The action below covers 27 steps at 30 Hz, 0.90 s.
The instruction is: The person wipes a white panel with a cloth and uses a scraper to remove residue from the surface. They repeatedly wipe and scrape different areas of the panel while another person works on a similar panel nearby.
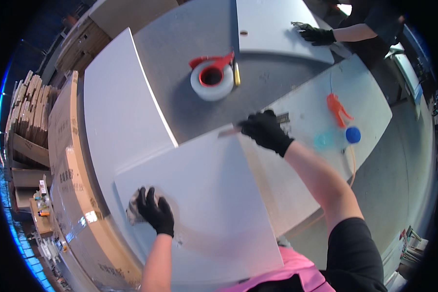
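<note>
A white panel (211, 189) lies flat in front of me, its lower edge close to my body. My left hand (156, 211), in a black glove, rests on its left part over a crumpled pale cloth (133, 210), with the fingers curled at the cloth's edge. Over the panel's far right corner, my right hand (266, 131), also gloved in black, grips a thin flat tool (228, 132). Motion blurs that tool, so its exact kind is unclear. Just beyond the right hand, a small dark flat piece (283, 117) shows on the worktop.
Another white panel (120, 98) lies at left. A red tape dispenser (211, 78) and a yellow-handled tool (237, 75) lie ahead. At right are an orange air blow gun (337, 107) and a blue-capped bottle (330, 139). A co-worker's gloved hand (317, 35) wipes a far panel (273, 25). Cardboard boxes (64, 175) stand left.
</note>
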### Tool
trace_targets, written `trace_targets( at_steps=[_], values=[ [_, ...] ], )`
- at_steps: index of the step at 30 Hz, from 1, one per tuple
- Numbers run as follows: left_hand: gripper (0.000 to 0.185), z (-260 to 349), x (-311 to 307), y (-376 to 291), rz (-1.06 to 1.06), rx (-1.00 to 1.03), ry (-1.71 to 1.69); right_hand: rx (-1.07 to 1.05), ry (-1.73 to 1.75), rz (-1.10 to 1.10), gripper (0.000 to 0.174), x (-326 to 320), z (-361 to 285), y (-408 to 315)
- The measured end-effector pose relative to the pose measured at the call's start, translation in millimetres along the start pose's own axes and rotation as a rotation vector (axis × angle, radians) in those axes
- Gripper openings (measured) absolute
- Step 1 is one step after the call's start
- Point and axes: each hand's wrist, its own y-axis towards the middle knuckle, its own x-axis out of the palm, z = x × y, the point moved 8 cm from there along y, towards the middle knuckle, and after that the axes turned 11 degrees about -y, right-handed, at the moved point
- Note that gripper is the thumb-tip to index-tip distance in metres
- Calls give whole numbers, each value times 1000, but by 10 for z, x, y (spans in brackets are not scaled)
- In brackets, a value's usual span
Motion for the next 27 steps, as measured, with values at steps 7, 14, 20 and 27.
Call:
trace_targets(
  at_steps=[7, 14, 20, 27],
  values=[
    [36, -8, 11, 11, -37, -76, -6, -10, 8, -81, 10, 43, 29, 34],
    [38, -51, 32, -11, -57, -61, -6, -35, 54, 122, 15, -275, -129, -46],
    [36, -35, 26, -10, -58, -52, 1, -39, 3, -177, 12, -26, -208, -229],
    [38, -34, 25, 7, -32, -32, -6, -65, -44, -254, 9, -276, -572, -830]
  ],
)
